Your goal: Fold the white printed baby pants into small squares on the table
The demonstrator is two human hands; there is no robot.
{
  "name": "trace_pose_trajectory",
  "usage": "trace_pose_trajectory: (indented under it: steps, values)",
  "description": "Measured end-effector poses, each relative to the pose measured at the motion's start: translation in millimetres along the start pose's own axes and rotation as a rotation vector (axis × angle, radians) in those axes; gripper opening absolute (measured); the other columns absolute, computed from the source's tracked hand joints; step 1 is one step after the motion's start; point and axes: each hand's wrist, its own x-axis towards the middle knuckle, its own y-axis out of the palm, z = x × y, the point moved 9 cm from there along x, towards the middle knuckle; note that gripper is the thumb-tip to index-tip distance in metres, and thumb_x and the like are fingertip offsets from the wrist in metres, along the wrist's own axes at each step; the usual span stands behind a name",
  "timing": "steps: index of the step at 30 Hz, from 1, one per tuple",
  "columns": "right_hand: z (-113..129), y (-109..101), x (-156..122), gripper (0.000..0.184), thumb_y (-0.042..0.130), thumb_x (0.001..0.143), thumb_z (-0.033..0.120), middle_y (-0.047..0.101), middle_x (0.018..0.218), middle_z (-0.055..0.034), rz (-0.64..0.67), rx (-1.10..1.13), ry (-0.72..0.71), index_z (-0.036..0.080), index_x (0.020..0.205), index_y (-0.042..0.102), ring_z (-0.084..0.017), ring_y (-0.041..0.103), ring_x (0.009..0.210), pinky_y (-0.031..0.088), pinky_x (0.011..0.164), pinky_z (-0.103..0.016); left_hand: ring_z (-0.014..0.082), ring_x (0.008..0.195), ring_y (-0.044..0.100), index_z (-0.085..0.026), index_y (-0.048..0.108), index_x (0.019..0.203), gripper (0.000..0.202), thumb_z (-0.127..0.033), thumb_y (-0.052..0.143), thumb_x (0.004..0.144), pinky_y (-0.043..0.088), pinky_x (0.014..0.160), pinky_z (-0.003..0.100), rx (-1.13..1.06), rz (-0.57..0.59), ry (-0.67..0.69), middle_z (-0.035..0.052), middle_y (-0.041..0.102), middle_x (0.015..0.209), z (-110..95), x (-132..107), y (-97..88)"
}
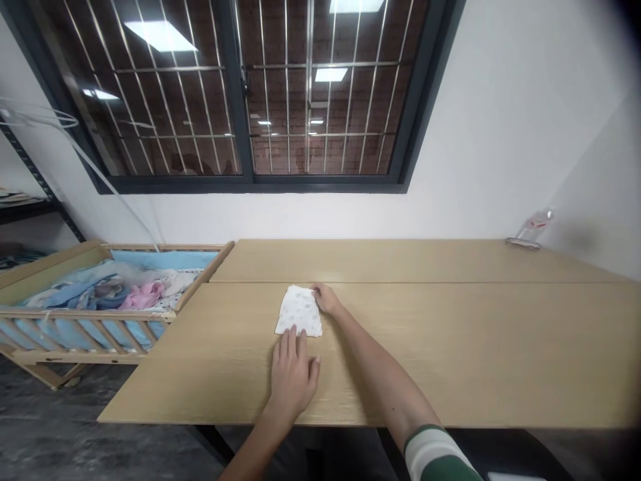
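Observation:
A small folded white cloth (299, 310) with a faint grey print lies flat on the wooden table (451, 347). Fingers stretched out, my left hand (292, 374) rests at the cloth's near edge, its fingertips touching the fabric. My right hand (326, 298) is at the far right corner of the cloth, with thumb and fingers closed on that corner. The fingertips there are partly hidden, and whether the corner is lifted is hard to see.
Left of the table stands a wooden crib (107, 312) with blue lining and a heap of clothes (143, 294). At the back right, a clear plastic bottle (538, 224) leans by a flat phone-like object (522, 243). A barred window (245, 184) is above.

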Motion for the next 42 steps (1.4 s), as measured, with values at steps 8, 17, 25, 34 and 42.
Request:
trace_pose_trajectory:
  steps: [8,17,25,34,42]
  values:
    - [-0.2,2.7,-2.0,0.024,0.053,0.088,0.01,0.076,0.098,-0.0068,0.012,0.017,0.01,0.017,0.102,0.071,-0.019,0.068,0.09,0.051,0.085,-0.029,0.0362,0.14,0.046,-0.008,0.056,0.142,0.056,-0.044,0.044,0.1,0.035,0.114,0.053,0.043,0.039,-0.061,0.0208,0.055,0.148,8.4,-0.5,12.5]
    - [21.5,-5.4,-2.6,0.028,0.054,0.094,0.018,0.073,0.118,-0.0137,0.056,-0.018,0.002,0.015,0.118,0.068,-0.024,0.068,0.11,0.051,0.098,-0.036,0.0381,0.137,0.045,-0.011,0.053,0.146,0.058,-0.045,0.043,0.1,0.033,0.113,0.056,0.05,-0.023,-0.082,0.0213,0.057,0.144,-1.7,-12.3,6.9]
    - [148.0,22.6,-90.7,0.053,0.04,0.106,0.048,0.03,0.168,-0.0028,0.497,-0.067,-0.576,0.031,0.156,0.042,-0.023,0.024,0.156,0.018,0.127,-0.044,0.0378,0.136,0.047,-0.012,0.062,0.138,0.054,-0.046,0.046,0.099,0.033,0.115,0.055,0.035,-0.041,-0.09,0.0211,0.058,0.142,-0.7,-12.5,2.9]
    - [136.2,55.1,-137.1,0.048,0.037,0.108,0.042,0.032,0.166,0.0012,0.797,0.002,-0.549,0.034,0.155,0.042,-0.018,0.023,0.156,0.014,0.128,-0.039,0.0376,0.13,0.051,-0.014,0.068,0.13,0.05,-0.046,0.048,0.098,0.034,0.114,0.056,0.008,-0.041,-0.084,0.0202,0.063,0.135,-3.4,-14.7,-2.6]
    - [104.1,54.1,-88.8,0.049,0.052,0.102,0.048,0.039,0.163,0.0022,0.635,-0.07,-0.515,0.038,0.15,0.05,-0.021,0.03,0.154,0.017,0.128,-0.041,0.0382,0.135,0.046,-0.015,0.063,0.135,0.053,-0.048,0.049,0.096,0.034,0.113,0.054,-0.014,-0.008,-0.102,0.0204,0.058,0.14,-0.3,-11.6,-1.3]
